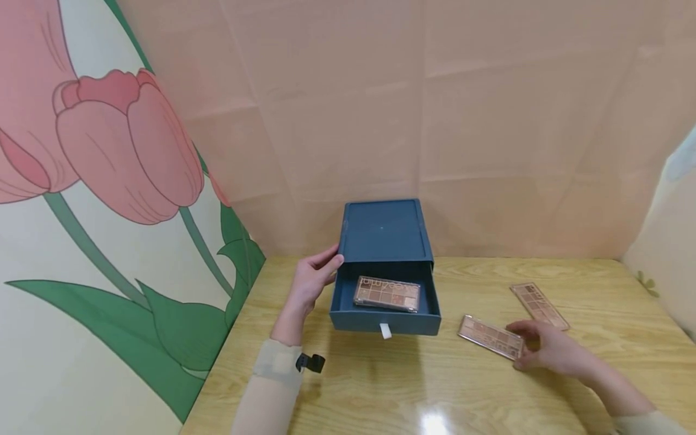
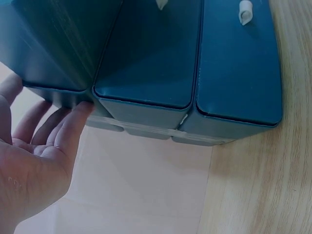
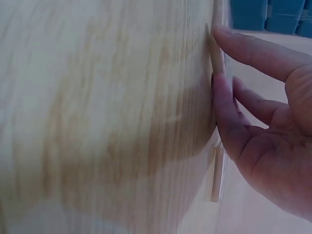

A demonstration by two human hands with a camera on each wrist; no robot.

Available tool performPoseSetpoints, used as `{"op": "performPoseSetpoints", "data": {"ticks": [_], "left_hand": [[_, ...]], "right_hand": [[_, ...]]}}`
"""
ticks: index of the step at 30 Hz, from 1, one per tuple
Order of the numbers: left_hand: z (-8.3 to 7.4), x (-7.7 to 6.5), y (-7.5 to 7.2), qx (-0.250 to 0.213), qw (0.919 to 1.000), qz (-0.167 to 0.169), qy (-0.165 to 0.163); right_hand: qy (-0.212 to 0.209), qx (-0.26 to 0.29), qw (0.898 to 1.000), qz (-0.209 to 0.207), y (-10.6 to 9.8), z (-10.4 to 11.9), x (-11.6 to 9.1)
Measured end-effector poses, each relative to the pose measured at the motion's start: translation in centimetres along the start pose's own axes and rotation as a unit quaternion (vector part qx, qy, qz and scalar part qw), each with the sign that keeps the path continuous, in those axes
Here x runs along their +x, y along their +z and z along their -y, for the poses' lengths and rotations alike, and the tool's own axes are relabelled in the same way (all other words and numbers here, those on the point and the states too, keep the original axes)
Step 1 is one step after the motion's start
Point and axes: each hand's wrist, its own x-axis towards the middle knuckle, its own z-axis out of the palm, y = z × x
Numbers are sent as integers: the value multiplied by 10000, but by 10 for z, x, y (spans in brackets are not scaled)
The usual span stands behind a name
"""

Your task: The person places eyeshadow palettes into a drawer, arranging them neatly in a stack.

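Observation:
A dark blue drawer cabinet stands on the table with its top drawer pulled out. Inside that drawer lies an eyeshadow palette with a clear lid. My left hand touches the cabinet's left side near the top front corner, fingertips against the wall in the left wrist view. To the right of the cabinet, my right hand pinches the right end of another eyeshadow palette, thumb on the near edge and fingers on the far one. Beyond that hand lies a further palette.
In the left wrist view, two lower drawers stay closed, each with a small white pull tab. The wooden table meets a pink cloth backdrop. A tulip-printed panel stands at the left.

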Motion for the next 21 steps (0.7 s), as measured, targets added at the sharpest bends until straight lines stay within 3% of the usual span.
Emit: {"op": "performPoseSetpoints", "data": {"ticks": [21], "left_hand": [[1, 0, 1, -110, 9999, -80, -22]], "right_hand": [[-73, -4, 9997, -226, 8, 0, 2]]}}
